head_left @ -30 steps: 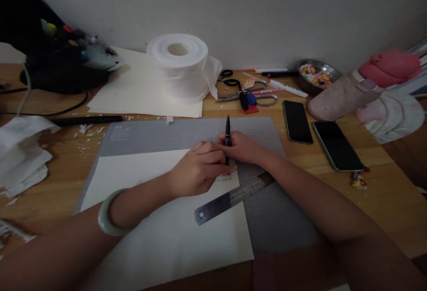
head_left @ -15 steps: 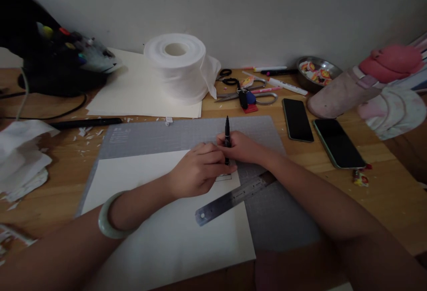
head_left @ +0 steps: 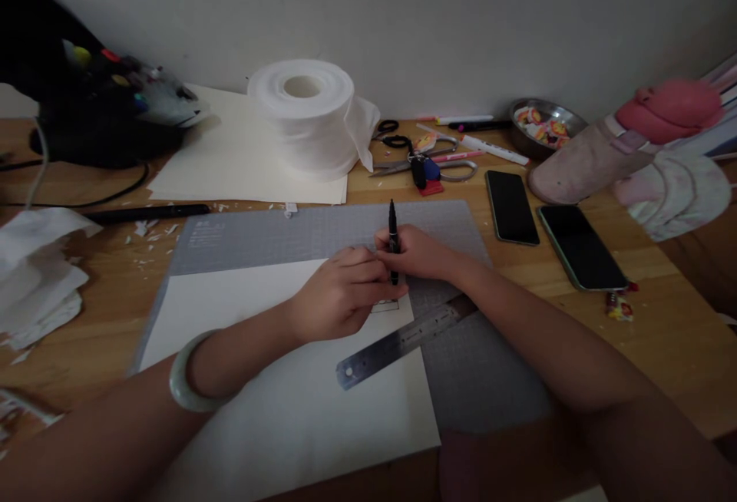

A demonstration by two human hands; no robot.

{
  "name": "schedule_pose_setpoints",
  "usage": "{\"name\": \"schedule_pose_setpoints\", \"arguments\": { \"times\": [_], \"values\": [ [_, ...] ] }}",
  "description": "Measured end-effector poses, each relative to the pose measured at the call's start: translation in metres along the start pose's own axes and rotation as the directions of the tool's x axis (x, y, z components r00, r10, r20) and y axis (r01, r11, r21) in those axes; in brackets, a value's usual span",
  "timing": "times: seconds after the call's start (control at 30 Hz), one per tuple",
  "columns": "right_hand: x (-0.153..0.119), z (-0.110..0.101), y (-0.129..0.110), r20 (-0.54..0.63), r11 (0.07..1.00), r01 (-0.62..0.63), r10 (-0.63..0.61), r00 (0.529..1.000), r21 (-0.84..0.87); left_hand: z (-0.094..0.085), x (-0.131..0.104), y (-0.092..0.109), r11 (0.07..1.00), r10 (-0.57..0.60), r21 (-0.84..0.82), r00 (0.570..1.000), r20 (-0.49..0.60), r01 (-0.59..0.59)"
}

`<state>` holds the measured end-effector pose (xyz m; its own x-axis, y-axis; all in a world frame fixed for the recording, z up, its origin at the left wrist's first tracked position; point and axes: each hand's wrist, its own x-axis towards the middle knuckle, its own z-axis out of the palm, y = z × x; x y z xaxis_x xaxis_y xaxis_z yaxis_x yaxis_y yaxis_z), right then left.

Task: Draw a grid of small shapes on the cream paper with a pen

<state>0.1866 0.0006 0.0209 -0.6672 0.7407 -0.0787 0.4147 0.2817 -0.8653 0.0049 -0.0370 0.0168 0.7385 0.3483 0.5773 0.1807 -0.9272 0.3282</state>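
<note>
My right hand (head_left: 419, 252) is closed around a black marker pen (head_left: 393, 229), which stands upright with a narrow tip pointing up. Beside it, my left hand (head_left: 339, 295) has its fingers curled in against the right hand and the pen's lower part; what it grips, if anything, is hidden. Both hands are over the right top corner of a white sheet of paper (head_left: 276, 417). A small drawn black outline (head_left: 387, 306) shows partly under the left fingers. A steel ruler (head_left: 397, 345) lies slanted across the paper's right edge, just below the hands.
Beneath the paper lies a grey cutting mat (head_left: 253, 233). Behind stand a tissue roll (head_left: 305, 133), scissors (head_left: 461, 170), a metal bowl (head_left: 521, 130) of wrapped sweets and a pink-lidded bottle (head_left: 593, 153). Two phones (head_left: 512, 206) lie at right. Paper scraps (head_left: 143, 227) and crumpled tissue (head_left: 40, 272) are at left.
Hardly anything differs. The pen has tilted very slightly, and the view has shifted a touch; both hands, the paper and the ruler keep their places.
</note>
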Motion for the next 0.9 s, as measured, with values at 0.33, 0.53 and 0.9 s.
{"name": "schedule_pose_setpoints", "arguments": {
  "times": [0.33, 0.53, 0.9],
  "values": [
    [-0.007, -0.018, -0.007, -0.378, 0.942, -0.138, 0.253, 0.891, 0.305, 0.000, 0.000, 0.000, 1.000, 0.000, -0.005, 1.000, 0.021, 0.000],
    [-0.048, 0.000, -0.016, -0.522, 0.826, -0.160, 0.478, 0.707, 0.541, 0.000, -0.001, -0.001, 1.000, -0.001, -0.009, 0.999, 0.042, 0.002],
    [-0.080, 0.040, -0.005, -0.457, 0.884, -0.242, 0.421, 0.783, 0.400, -0.001, -0.002, -0.001, 1.000, -0.002, -0.016, 0.999, 0.053, 0.003]
  ]
}}
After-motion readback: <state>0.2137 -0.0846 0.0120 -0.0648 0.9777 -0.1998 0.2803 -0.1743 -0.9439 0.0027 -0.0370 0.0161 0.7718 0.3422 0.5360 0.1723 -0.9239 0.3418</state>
